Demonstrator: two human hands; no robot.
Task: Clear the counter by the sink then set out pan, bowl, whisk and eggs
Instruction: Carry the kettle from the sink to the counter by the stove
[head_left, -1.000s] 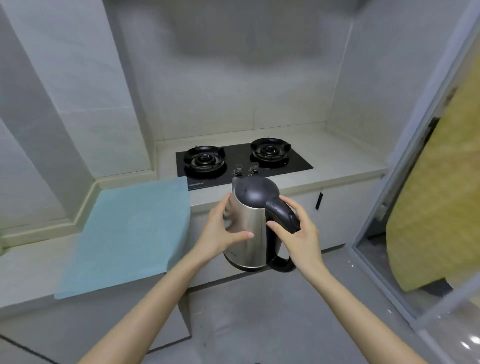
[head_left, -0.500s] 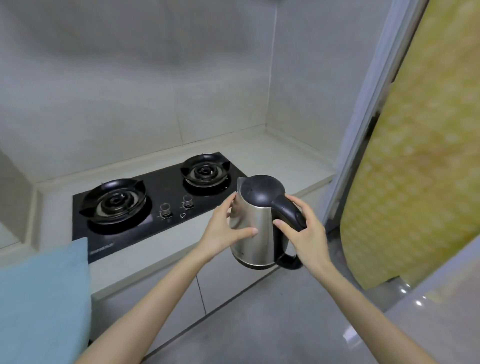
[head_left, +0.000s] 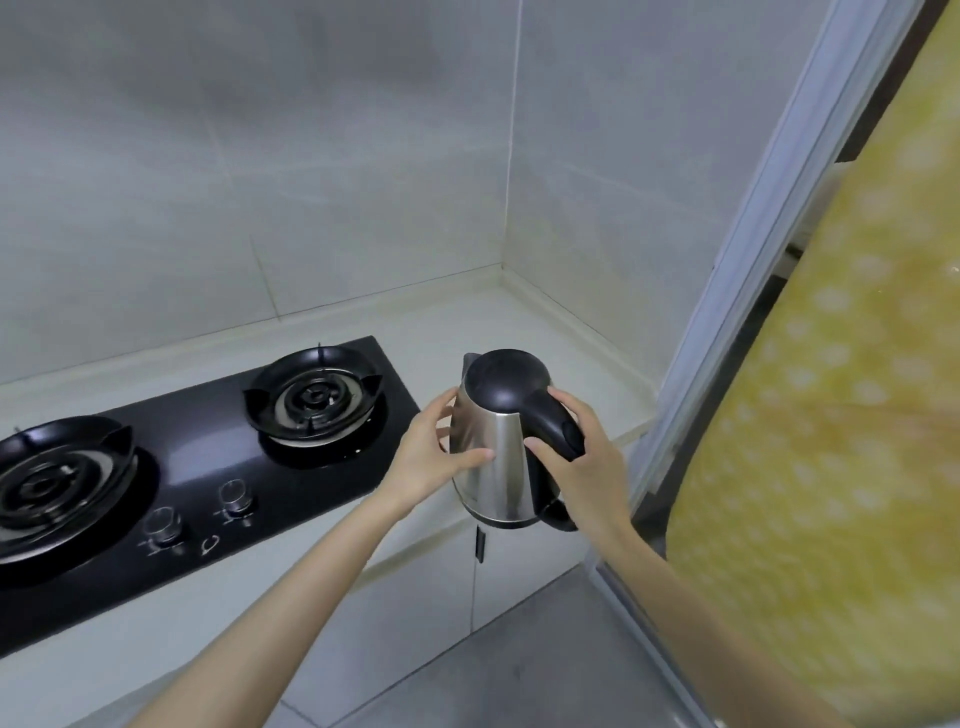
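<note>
Head view shows me carrying the kettle (head_left: 493, 452) with both hands, so I judge this to be the clearing half of the task, not the setting-out half. My left hand (head_left: 423, 460) is cupped round the steel body, its fingers (head_left: 441, 413) curled round the far side and the thumb laid across the front. My right hand (head_left: 584, 470) grips the black handle, fingers wrapped over it from the far side. The kettle is off the surface, close to upright, hanging over the near edge of the counter (head_left: 524, 327) just to the right of the hob (head_left: 197, 457). The right burner (head_left: 314, 397) sits to its left, well clear of it.

Bare counter runs from the hob into the far right corner, and that looks like the likely place to park the kettle. The next move, as I read it, calls for pushing it away from me, past the edge, and lowering it flat onto that patch before either hand lets go. A yellow cloth (head_left: 831, 415) hangs close on the right, so my right elbow has little room. Pan, bowl, whisk and eggs are nowhere in sight.
</note>
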